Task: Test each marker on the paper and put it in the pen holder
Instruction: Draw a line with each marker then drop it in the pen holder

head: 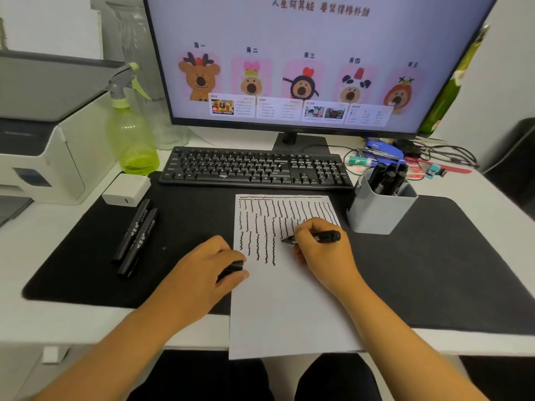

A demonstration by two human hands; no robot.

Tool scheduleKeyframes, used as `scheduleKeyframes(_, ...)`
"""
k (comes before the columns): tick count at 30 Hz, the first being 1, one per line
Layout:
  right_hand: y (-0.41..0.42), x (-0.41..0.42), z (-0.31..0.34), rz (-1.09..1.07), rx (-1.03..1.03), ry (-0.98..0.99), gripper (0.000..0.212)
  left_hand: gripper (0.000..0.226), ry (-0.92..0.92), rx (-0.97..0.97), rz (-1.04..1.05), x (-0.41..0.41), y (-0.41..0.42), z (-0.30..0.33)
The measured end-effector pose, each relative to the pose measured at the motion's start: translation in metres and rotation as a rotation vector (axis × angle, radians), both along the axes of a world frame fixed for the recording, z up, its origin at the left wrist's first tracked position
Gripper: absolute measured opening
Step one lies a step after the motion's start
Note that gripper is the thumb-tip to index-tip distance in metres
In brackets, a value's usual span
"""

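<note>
Your right hand [321, 250] grips a marker [317, 237], tip down on the paper [289, 299] among wavy black lines. Your left hand [208, 267] curls round its cap [233, 268] at the paper's left edge. Two markers [136, 237] lie on the mat [434, 270]; others stand in the holder [382, 208].

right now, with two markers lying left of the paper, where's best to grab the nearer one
Pinch the nearer marker around mid-barrel, coming from above with fingers across its width. It lies flat on the black mat, slanting away, tight against the other marker, so the free side is its right.
</note>
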State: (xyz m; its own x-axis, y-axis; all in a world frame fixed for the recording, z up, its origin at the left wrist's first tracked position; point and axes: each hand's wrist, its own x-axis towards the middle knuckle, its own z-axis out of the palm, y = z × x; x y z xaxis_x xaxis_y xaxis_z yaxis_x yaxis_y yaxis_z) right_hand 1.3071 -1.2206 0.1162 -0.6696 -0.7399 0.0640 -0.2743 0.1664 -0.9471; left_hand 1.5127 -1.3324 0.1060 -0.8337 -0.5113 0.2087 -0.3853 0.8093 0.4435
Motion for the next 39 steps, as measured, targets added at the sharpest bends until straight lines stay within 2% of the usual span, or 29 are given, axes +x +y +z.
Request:
scheduleKeyframes(8,0.001,-0.001,-0.002,0.026,-0.019,0.016,0.039,0.053,-0.002,0.014,0.015,0.0,0.002,0.002)
scheduleKeyframes(16,0.003,-0.001,-0.005,0.037,-0.039,0.005,0.022,0.056,0.025,0.031,0.004,0.0,0.001,0.001)
scheduleKeyframes(27,0.005,-0.002,-0.01,0.073,-0.036,-0.011,0.026,0.053,0.044,0.018,0.006,0.0,-0.001,-0.003)
scheduleKeyframes(31,0.005,0.001,-0.009,0.083,-0.033,-0.005,0.02,0.052,0.042,0.014,0.005,0.0,-0.002,-0.004)
scheduleKeyframes(39,0.008,0.002,-0.007,0.124,-0.036,0.016,0.021,0.054,0.044,0.009,0.01,0.0,-0.002,-0.004)
